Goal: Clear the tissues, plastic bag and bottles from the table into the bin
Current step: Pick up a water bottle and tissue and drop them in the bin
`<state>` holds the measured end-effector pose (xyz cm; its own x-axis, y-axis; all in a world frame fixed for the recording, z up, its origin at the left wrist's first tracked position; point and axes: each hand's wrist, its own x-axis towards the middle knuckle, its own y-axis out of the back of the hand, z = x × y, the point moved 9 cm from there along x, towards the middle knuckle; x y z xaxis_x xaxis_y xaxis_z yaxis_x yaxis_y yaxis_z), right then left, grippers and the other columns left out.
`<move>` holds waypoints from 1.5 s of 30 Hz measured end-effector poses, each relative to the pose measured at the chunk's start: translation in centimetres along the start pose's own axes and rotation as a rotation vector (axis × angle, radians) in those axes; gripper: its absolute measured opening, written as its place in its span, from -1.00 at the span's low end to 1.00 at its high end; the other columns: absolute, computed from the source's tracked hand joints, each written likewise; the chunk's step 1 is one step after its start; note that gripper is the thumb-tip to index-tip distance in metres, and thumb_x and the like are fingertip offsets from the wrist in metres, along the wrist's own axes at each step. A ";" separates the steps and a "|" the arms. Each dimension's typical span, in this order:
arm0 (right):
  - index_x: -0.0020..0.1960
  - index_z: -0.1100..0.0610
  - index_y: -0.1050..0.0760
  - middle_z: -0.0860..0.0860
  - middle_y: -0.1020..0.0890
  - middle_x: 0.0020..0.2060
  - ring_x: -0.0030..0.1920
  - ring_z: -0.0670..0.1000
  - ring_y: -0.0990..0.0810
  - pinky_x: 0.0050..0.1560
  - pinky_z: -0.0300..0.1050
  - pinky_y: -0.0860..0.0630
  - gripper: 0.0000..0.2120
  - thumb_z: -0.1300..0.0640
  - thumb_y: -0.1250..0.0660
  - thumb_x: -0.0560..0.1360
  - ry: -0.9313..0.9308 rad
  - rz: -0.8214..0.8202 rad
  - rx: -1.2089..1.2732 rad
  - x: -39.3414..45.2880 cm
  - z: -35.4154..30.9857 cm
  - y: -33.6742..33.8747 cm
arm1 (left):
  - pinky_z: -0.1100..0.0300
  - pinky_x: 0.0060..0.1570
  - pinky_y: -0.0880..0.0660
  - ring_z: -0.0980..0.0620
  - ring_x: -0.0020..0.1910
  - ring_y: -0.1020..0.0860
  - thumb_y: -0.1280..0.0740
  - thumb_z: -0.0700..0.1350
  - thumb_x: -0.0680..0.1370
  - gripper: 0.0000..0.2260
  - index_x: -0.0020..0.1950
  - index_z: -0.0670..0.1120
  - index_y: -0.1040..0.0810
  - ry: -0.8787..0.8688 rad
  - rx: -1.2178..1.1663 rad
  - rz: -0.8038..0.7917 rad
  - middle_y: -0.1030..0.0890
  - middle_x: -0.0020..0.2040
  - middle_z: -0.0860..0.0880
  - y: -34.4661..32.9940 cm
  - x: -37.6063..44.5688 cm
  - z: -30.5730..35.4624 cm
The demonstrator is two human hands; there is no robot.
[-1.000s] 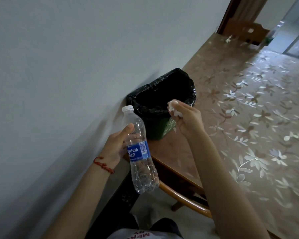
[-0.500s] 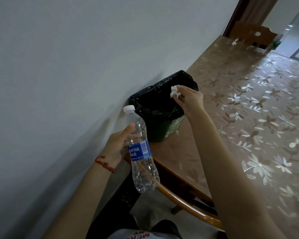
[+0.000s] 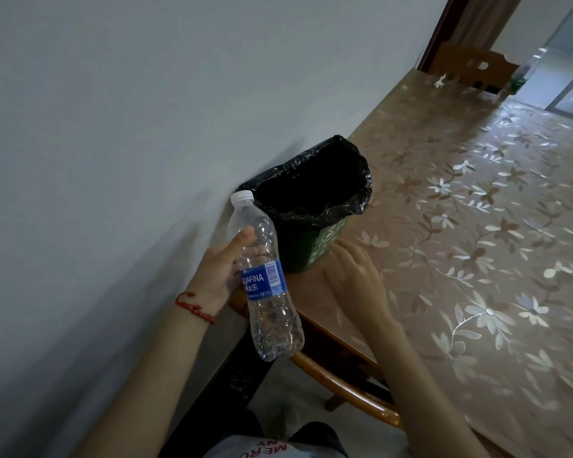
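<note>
The bottle (image 3: pixel 265 276) is in your left hand (image 3: pixel 220 276), held upright just off the near corner of the counter (image 3: pixel 460 259), with its white cap level with the rim of the bin (image 3: pixel 311 206). The bin, lined in black plastic, stands on the counter against the wall, just beyond the bottle. Your left fingers (image 3: pixel 242 236) are wrapped round the bottle above its blue label, thumb on the near side, gripping it firmly. Your right hand (image 3: pixel 354 276) is low over the counter just beside the bin, fingers spread loosely and holding nothing; whether it rests on the surface is hard to tell.

By the look of it, the bottle step is in hand: the next move calls for lifting the bottle over the bin's rim and letting go above the dark opening. Mind that the liner's mouth is narrow and the bottle long, so tip it cap-first or it may catch. A small white tissue (image 3: pixel 440 81) and another bottle (image 3: pixel 523 72) remain at the counter's far end.
</note>
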<state>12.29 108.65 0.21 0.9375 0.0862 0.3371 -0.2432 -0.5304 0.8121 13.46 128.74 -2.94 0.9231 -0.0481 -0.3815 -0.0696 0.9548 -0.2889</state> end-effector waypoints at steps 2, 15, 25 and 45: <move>0.18 0.22 -0.49 0.16 -0.57 0.15 0.17 0.15 -0.53 0.06 0.00 -0.53 -0.63 0.03 -0.17 0.49 0.075 -0.049 -0.148 -1.9 0.4 -1.3 | 0.01 0.11 -0.45 -0.06 -0.09 -0.58 -0.39 0.17 0.29 -0.35 0.20 -0.25 -0.46 -0.008 -0.016 -0.014 -0.63 -0.10 -0.10 -0.4 0.1 0.6; 0.18 0.24 -0.52 0.18 -0.58 0.16 0.17 0.16 -0.55 0.05 0.04 -0.57 -0.60 0.10 -0.44 0.39 0.072 -0.117 -0.292 -5.6 2.7 -3.1 | 0.22 -0.15 -0.56 0.07 -0.14 -0.61 -0.48 0.35 -0.14 -0.22 -0.06 -0.05 -0.50 -0.351 -0.058 0.066 -0.62 -0.09 -0.03 -5.3 1.0 11.4; 0.17 0.20 -0.53 0.13 -0.60 0.15 0.14 0.11 -0.58 0.02 -0.03 -0.57 -0.60 -0.02 -0.22 0.45 0.044 -0.118 -0.265 -6.7 2.3 -2.9 | 0.32 -0.07 -0.53 0.05 0.05 -0.56 -0.49 0.06 0.17 -0.27 0.24 -0.22 -0.39 -0.676 -0.010 0.282 -0.53 0.11 -0.10 -5.4 2.3 13.3; 0.23 0.17 -0.48 0.10 -0.54 0.22 0.21 0.11 -0.51 0.05 0.01 -0.55 -0.63 0.06 -0.31 0.47 -0.003 -0.120 -0.147 -6.8 3.0 -3.1 | 0.10 0.32 -0.34 0.02 0.30 -0.40 -0.37 -0.06 0.47 -0.51 0.35 -0.13 -0.34 -0.447 0.399 0.291 -0.43 0.33 -0.11 -1.7 1.6 4.5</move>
<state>7.45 107.19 -6.05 0.9627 0.1384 0.2326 -0.1635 -0.3877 0.9072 16.76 128.32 0.87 0.9618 0.2720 0.0308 -0.2735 0.9500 0.1505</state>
